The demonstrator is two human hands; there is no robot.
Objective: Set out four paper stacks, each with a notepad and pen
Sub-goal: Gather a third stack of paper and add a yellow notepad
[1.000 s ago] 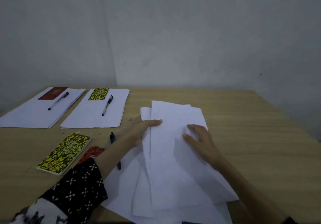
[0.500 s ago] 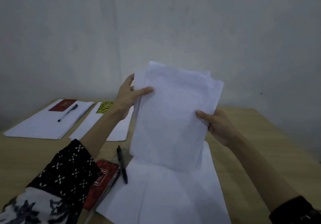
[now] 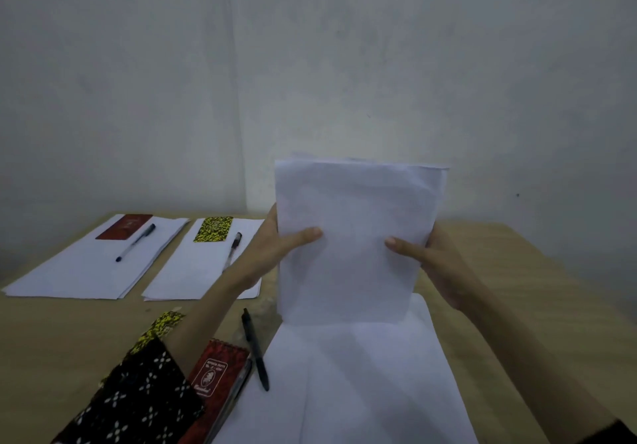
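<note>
I hold a sheaf of white paper (image 3: 351, 237) upright, its lower edge on the loose sheets (image 3: 362, 381) lying on the table. My left hand (image 3: 272, 250) grips its left side and my right hand (image 3: 431, 257) grips its right side, thumbs on the front. At the far left lie two laid-out stacks: one (image 3: 79, 271) carries a red notepad (image 3: 124, 226) and a pen (image 3: 135, 242), the other (image 3: 193, 271) a yellow-black notepad (image 3: 213, 229) and a pen (image 3: 232, 249). Near me lie a red notepad (image 3: 213, 371), a yellow-black notepad (image 3: 162, 326) partly under my left sleeve, and a black pen (image 3: 255, 349).
The wooden table (image 3: 517, 288) runs to the grey wall behind. A second pen (image 3: 231, 399) lies along the near red notepad's right edge. Bare wood shows to the right of the held sheaf.
Both hands lifted the sheaf off the loose sheets, raised it upright, then lowered it so its bottom edge meets the sheets. The sheaf's edges look more even now.
</note>
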